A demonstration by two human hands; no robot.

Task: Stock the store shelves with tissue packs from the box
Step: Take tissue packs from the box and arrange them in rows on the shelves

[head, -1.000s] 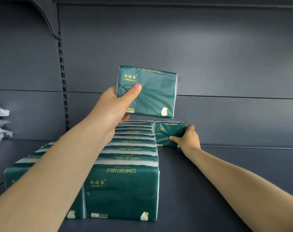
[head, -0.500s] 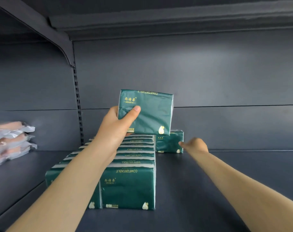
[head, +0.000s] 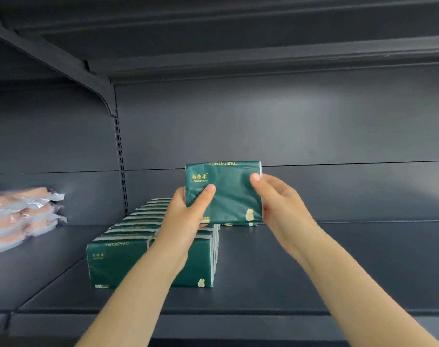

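A dark green tissue pack [head: 228, 191] with gold print is held upright above the shelf. My left hand [head: 188, 214] grips its left edge, thumb across the front. My right hand [head: 278, 204] holds its right edge, thumb on the front near the top corner. Under my left arm, two rows of the same green packs [head: 118, 261] stand upright on the dark shelf [head: 313, 271], running back toward the rear wall. One more green pack [head: 238, 224] stands at the back, almost fully hidden behind the held pack.
Clear plastic-wrapped pinkish goods [head: 20, 216] are stacked on the neighbouring shelf bay at the left. A slotted upright [head: 120, 166] and a bracket divide the bays. Another shelf [head: 263, 46] hangs overhead. Bare shelf surface lies right of the green rows.
My right hand left the pack at the back of the shelf and came up to the held pack's right edge. The held pack moved right. The camera pulled back.
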